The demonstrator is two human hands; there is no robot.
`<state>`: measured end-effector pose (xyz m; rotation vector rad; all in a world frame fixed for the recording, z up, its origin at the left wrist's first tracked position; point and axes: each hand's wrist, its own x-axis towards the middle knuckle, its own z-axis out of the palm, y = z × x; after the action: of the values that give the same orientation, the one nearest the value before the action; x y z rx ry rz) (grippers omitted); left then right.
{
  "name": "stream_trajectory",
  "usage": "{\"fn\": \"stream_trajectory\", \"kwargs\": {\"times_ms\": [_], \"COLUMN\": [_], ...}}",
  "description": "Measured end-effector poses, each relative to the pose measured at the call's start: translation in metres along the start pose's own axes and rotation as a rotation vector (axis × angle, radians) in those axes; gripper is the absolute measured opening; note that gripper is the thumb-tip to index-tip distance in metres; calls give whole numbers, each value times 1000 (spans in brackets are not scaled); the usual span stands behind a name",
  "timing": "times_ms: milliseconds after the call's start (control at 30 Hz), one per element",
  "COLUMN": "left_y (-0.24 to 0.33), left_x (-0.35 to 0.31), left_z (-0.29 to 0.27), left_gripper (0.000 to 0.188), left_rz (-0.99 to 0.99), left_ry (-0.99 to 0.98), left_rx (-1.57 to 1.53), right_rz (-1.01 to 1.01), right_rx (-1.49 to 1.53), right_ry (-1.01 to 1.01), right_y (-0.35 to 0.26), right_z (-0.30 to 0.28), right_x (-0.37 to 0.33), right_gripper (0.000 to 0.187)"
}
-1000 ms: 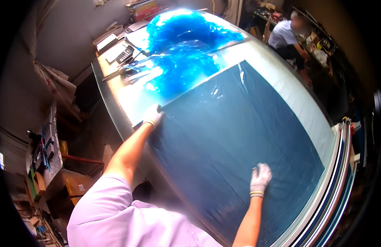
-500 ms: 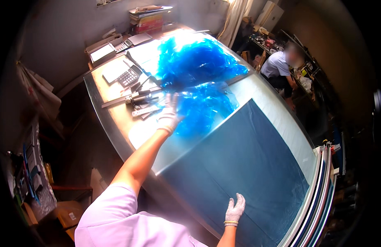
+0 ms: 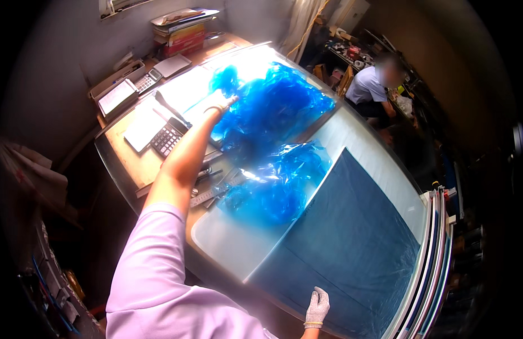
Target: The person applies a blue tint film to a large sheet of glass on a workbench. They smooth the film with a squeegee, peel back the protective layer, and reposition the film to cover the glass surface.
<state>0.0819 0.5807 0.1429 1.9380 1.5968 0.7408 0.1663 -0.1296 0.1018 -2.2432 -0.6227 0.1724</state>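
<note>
At crumpled blue plastic film [image 3: 273,101], far on table [image 3: 134,166], with left hand [image 3: 223,101]

Cannot tell left finger grip in glare; at dark blue sheet [image 3: 346,243], near right, with gloved right hand [image 3: 317,308], with fingers loosely bent

The sheet [image 3: 343,243] is a dark slate blue, and at its near edge the right hand [image 3: 317,308] wears a whitish-grey glove with a yellow cuff band. Beyond the sheet, the crumpled film [image 3: 273,101] is vivid, translucent blue streaked with white glare, and the left hand [image 3: 221,101] there looks bleached nearly white. Left of the sheet, the worktop [image 3: 143,169] shows tan, the calculator [image 3: 168,139] is grey, and the sleeve [image 3: 151,254] is plain pale lilac.
</note>
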Motion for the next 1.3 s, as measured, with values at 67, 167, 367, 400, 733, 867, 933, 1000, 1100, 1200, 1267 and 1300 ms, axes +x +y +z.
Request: {"fn": "stream_trajectory", "kwargs": {"times_ms": [67, 167, 367, 400, 733, 867, 933, 1000, 1100, 1200, 1267, 1300], "left_y": [21, 12, 84, 99, 140, 99, 89, 71, 34, 16, 15, 15], "left_x": [1, 42, 47, 50, -236, -331, -363, -384, -389, -389, -391, -392], "left_z": [23, 16, -62, -93, -112, -79, -69, -85, -95, -86, -74, -70], "left_gripper": [100, 64, 28, 22, 31, 40, 48, 53, 59, 63, 60, 58], "left_rz": [-4, 58, -74, -22, 1057, 1270, 1173, 959, 833, 788, 803, 809], "left_ry": [115, -308, 256, 413, 45, -143, -167, -132, -122, -267, -301, -310], "left_rx": [109, 306, -69, -184, -432, -308, -352, -367, -253, -192, -203, -192], "right_rz": [53, 36, 126, 110, -256, -74, -15, 150, -87, -471, -452, -292], "right_rx": [49, 6, -35, -28, 526, 1067, 998, 1143, 1046, 633, 331, 465], "right_ry": [46, 29, 82, 53, -94, -348, -249, -142, 207, 486, 483, 401], "right_y": [1, -20, -9, 6, -179, -234, -246, -265, -283, -207, -86, -26], "right_z": [2, -2, -18, -16, 46, 91, 92, 73, -13, -128, -197, -219], "right_x": [-5, -11, -37, -33, 77, 110, 134, 150, 163, 168, 173, 171], "right_gripper": [17, 17, 17, 17, 72, 65, 30, 22, 32, 39, 41, 42]}}
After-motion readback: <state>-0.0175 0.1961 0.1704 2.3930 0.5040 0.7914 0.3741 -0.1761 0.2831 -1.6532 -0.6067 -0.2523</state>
